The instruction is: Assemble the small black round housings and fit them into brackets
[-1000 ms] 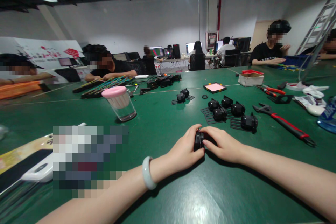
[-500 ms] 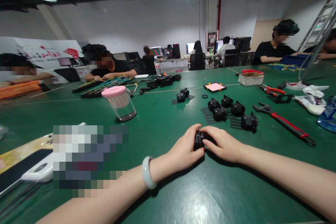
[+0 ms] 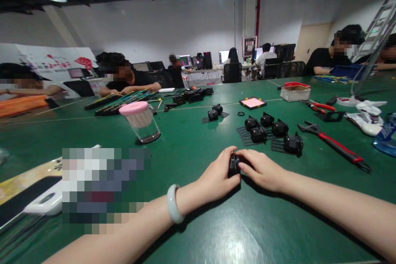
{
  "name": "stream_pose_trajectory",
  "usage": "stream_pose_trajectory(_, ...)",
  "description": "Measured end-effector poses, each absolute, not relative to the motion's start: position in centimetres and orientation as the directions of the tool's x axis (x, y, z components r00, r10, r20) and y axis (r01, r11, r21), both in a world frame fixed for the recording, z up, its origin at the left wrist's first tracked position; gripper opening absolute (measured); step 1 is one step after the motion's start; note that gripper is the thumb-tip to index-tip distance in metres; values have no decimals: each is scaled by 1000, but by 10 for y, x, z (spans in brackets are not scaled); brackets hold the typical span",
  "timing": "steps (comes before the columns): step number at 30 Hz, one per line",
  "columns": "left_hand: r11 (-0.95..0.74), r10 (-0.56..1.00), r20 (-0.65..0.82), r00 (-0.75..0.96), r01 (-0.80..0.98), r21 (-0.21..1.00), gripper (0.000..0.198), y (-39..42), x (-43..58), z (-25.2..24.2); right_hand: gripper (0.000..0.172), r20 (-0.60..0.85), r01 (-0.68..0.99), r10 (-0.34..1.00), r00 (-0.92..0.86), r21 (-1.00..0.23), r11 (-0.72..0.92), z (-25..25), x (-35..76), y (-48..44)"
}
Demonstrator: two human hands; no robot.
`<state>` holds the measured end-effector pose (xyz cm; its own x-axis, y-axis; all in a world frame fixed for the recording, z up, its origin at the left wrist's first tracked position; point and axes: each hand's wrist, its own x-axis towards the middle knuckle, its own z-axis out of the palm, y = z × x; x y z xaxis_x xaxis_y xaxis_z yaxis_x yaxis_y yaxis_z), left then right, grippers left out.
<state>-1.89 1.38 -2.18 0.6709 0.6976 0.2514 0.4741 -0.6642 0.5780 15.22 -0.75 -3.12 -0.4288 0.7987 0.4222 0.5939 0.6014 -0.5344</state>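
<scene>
Between my two hands is a small black plastic part (image 3: 234,165), mostly covered by the fingers. My left hand (image 3: 220,173) is closed on its left side, thumb in front and fingers behind. From the right, my right hand (image 3: 260,169) grips the same part with thumb and fingertips. Just beyond lie several similar black parts with rounded bodies and comb-like prongs, among them one black pronged part (image 3: 293,143) to the right. Two more black pronged parts (image 3: 213,114) sit farther back, near a small black ring (image 3: 241,114).
An adjustable wrench (image 3: 337,145) with red-black handle lies right, near pliers (image 3: 321,106) and a white box (image 3: 295,92). A pink-lidded glass (image 3: 142,123) stands left. A pink-centred tray (image 3: 253,102) is ahead on the green table (image 3: 198,231). Co-workers sit across.
My hands and the black part stay in nearly the same place. At the far right, a co-worker's head and upper body have shifted to the right.
</scene>
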Motion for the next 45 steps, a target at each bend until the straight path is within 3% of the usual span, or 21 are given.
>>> stream_pose_trajectory(12, -665, 687, 245, 684, 457, 591, 63, 13, -18, -18, 42, 484, 543, 771, -413, -549, 635, -33, 151, -11)
stream_pose_trajectory(45, -663, 698, 262, 666, 464, 588, 62, 13, -17, -19, 42, 453, 581, 764, -459, -497, 644, -32, 153, -11)
